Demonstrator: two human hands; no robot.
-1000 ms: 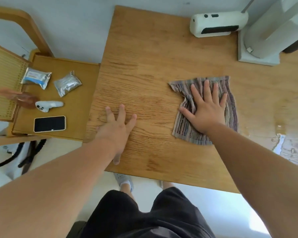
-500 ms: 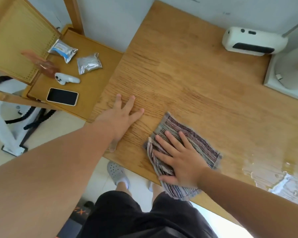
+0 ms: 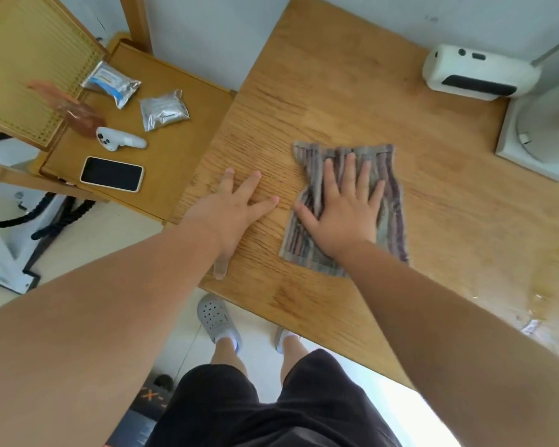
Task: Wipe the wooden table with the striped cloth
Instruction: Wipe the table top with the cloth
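Well left of cloth (image 3: 396,221), tray (image 3: 188,150) holds phone (image 3: 111,174).

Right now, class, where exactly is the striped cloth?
In the head view, the striped cloth lies flat on the wooden table near its front edge, under the right hand, just right of the left hand pressed on bare wood.
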